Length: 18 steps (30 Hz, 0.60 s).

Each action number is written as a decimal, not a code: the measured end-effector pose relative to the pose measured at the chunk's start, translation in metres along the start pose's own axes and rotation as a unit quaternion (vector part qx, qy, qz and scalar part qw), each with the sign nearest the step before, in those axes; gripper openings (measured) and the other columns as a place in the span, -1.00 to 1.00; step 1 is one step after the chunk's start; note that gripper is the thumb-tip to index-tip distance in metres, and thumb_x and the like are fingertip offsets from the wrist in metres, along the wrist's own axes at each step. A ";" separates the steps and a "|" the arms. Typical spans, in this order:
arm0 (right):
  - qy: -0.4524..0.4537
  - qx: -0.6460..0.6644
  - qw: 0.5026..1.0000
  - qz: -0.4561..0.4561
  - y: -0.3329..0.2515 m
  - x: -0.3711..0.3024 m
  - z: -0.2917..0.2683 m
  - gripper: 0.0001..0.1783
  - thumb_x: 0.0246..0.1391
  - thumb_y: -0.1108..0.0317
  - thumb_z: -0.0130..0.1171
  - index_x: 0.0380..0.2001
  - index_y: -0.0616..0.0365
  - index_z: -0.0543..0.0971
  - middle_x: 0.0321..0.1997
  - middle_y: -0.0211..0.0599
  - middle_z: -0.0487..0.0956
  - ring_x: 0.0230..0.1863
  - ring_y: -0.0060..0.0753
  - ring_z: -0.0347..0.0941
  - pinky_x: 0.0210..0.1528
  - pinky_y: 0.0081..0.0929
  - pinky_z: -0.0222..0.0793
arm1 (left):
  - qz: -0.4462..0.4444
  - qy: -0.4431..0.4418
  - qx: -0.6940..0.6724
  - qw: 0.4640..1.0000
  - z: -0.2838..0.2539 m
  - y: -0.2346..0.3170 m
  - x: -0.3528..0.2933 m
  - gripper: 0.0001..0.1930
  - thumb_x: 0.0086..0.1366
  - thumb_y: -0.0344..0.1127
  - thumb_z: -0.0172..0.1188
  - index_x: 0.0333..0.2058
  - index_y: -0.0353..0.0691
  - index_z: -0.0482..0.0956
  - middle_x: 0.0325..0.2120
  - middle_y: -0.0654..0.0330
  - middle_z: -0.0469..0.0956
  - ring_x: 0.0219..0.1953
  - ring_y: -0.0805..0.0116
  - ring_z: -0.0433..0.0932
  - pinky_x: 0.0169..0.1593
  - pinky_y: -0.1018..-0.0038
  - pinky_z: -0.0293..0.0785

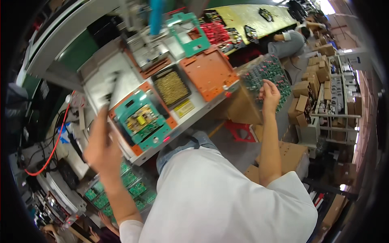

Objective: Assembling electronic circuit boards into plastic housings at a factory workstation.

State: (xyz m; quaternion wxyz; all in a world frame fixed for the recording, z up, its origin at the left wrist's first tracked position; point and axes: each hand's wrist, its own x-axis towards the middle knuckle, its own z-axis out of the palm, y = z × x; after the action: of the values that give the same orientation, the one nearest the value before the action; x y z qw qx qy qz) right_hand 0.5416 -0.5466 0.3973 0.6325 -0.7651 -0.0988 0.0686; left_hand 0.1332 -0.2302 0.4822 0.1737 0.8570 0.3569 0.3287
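Observation:
My left hand (103,146) is smeared by motion, left of a teal and orange fixture. From its fingers juts a slim dark tool (113,87), too blurred to name exactly, over a metal tray. Within the fixture's teal frame (158,139) lies a circuit board (142,122) with yellow parts. My right hand (269,98) is raised over green circuit boards (279,75) stacked upright in a cardboard box. Its fingers are loosely bent, the thumb apart from them, and nothing shows between them.
A dark tray of small brass-coloured pieces (172,87) sits beside an orange plate (208,73). More green boards (137,188) lie below my left arm. Behind the box, a co-worker (289,43) leans at a yellow table (239,18). Cartons (300,109) stand at right.

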 end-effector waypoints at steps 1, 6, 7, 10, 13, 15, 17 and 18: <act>0.003 -0.018 1.000 -0.009 0.007 0.001 0.000 -0.78 0.27 0.37 0.13 -0.08 0.21 0.60 -0.51 -0.46 0.52 -0.61 -0.71 0.35 -0.59 -0.70 0.23 | 0.073 -0.022 -0.032 0.997 0.026 0.027 0.013 -0.47 0.05 -0.64 0.22 0.07 -0.24 0.58 -0.20 0.08 0.65 -0.31 0.36 0.66 -0.26 0.51 0.57; 0.026 -0.070 0.997 -0.001 0.042 0.011 -0.027 -0.81 0.26 0.39 0.12 -0.12 0.19 0.62 -0.50 -0.47 0.56 -0.57 -0.71 0.39 -0.55 -0.69 0.26 | 0.247 -0.143 -0.019 0.958 0.155 0.095 0.041 -0.48 0.07 -0.52 0.23 0.09 -0.22 0.52 -0.03 0.07 0.60 -0.13 0.26 0.65 -0.23 0.46 0.62; 0.034 -0.122 0.992 -0.009 0.053 0.014 -0.038 -0.82 0.25 0.39 0.13 -0.14 0.20 0.63 -0.50 -0.46 0.56 -0.55 -0.71 0.41 -0.53 -0.65 0.30 | 0.260 -0.201 0.025 0.944 0.176 0.097 0.038 -0.48 0.08 -0.48 0.23 0.09 -0.22 0.51 -0.01 0.07 0.58 -0.11 0.24 0.64 -0.22 0.46 0.63; 0.060 -0.251 0.966 -0.026 0.083 0.043 -0.061 -0.84 0.18 0.42 0.18 -0.19 0.20 0.65 -0.46 -0.31 0.62 -0.49 -0.55 0.52 -0.41 -0.50 0.42 | 0.254 -0.314 0.137 0.905 0.216 0.095 0.028 -0.48 0.10 -0.43 0.22 0.10 -0.21 0.49 0.05 0.03 0.54 -0.05 0.16 0.62 -0.20 0.42 0.64; -0.027 -0.302 0.948 -0.099 0.070 0.069 -0.041 -0.81 0.10 0.41 0.22 -0.19 0.12 0.65 -0.25 -0.12 0.65 -0.25 -0.14 0.62 -0.21 -0.35 0.48 | 0.265 -0.258 0.147 0.917 0.228 0.073 0.018 -0.61 0.19 -0.37 0.19 0.03 -0.22 0.55 0.01 0.02 0.54 0.00 0.11 0.59 -0.16 0.32 0.63; -0.066 -0.336 0.927 -0.152 0.085 0.095 -0.032 -0.80 0.12 0.40 0.20 -0.18 0.15 0.65 -0.26 -0.14 0.66 -0.29 -0.19 0.61 -0.22 -0.37 0.48 | 0.236 -0.264 0.156 0.922 0.225 0.078 0.025 -0.66 0.22 -0.36 0.18 -0.01 -0.22 0.57 -0.02 0.04 0.54 -0.01 0.11 0.59 -0.16 0.30 0.63; -0.143 -0.395 0.889 -0.181 0.091 0.121 -0.024 -0.77 0.12 0.36 0.19 -0.15 0.16 0.63 -0.18 -0.12 0.65 -0.20 -0.05 0.59 -0.13 -0.28 0.47 | 0.187 -0.310 0.062 0.930 0.222 0.091 0.035 -0.74 0.25 -0.35 0.17 -0.09 -0.23 0.58 -0.03 0.06 0.54 -0.01 0.11 0.57 -0.19 0.28 0.60; -0.165 -0.431 0.859 -0.223 0.103 0.132 -0.026 -0.72 0.12 0.33 0.21 -0.09 0.13 0.60 -0.11 -0.11 0.64 -0.10 -0.03 0.57 -0.08 -0.23 0.47 | 0.197 -0.297 0.054 0.933 0.227 0.089 0.033 -0.79 0.24 -0.36 0.17 -0.15 -0.24 0.59 -0.06 0.07 0.54 -0.03 0.13 0.56 -0.22 0.28 0.58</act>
State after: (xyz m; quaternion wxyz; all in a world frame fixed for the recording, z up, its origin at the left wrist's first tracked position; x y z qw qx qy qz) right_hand 0.6823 -0.5582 0.3042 0.2125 -0.8965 -0.3889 0.0016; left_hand 0.3510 -0.2816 0.3798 0.1569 0.9768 0.1298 0.0669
